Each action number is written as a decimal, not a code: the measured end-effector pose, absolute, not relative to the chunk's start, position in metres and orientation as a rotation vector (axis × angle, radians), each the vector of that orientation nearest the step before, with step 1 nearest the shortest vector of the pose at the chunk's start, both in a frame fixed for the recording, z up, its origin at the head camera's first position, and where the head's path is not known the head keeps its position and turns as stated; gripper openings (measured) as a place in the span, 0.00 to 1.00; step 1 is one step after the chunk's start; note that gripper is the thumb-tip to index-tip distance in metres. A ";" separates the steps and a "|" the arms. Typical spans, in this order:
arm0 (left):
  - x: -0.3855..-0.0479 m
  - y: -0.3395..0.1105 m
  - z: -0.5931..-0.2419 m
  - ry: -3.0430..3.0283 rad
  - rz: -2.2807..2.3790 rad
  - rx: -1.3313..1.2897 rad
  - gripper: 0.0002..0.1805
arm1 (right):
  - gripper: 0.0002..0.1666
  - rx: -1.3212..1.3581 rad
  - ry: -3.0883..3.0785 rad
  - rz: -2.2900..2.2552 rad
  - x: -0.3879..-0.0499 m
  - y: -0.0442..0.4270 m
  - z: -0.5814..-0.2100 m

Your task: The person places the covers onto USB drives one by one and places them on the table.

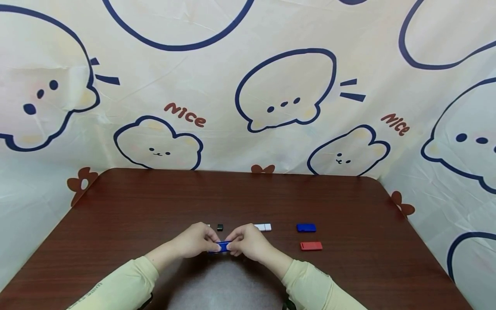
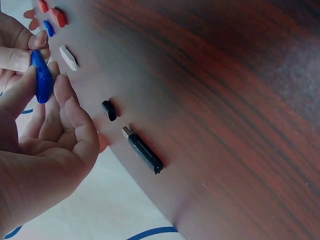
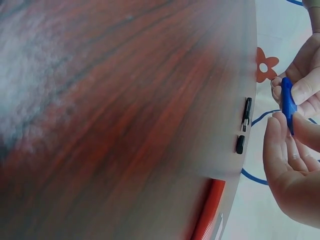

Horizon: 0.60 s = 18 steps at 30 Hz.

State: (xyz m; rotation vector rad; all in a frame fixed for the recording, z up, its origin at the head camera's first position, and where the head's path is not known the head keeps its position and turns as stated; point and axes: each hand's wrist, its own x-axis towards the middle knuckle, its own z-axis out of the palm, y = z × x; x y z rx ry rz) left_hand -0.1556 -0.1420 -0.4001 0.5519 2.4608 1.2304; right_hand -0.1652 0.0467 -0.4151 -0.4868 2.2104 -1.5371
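Note:
Between both hands, just above the table, is a blue USB stick [image 1: 224, 246], its long side lying crosswise. My left hand [image 1: 195, 240] pinches one end with thumb and fingers. The other end is gripped by the thumb and fingers of my right hand [image 1: 249, 243]. The left wrist view shows the smooth blue body [image 2: 43, 82]; no metal plug is visible on it. Just beyond the hands lie a small black cap [image 1: 220, 227] and a black USB stick [image 2: 144, 151] with its metal plug bare. In the head view, my left hand mostly hides that black stick.
A white USB stick [image 1: 264, 227] lies behind my right hand. Farther right are a second blue stick [image 1: 306, 227] and, nearer me, a red stick [image 1: 311, 246]. The brown wooden table [image 1: 155, 202] ends at a printed cloth backdrop [image 1: 217, 86].

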 end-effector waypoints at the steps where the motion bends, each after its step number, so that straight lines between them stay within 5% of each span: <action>1: -0.155 -0.142 -0.400 2.460 1.232 0.552 0.05 | 0.06 -0.490 2.213 -1.534 -0.165 0.047 -0.415; 18: -0.156 -0.141 -0.402 2.466 1.263 0.606 0.05 | 0.06 -0.556 2.239 -1.502 -0.166 0.049 -0.412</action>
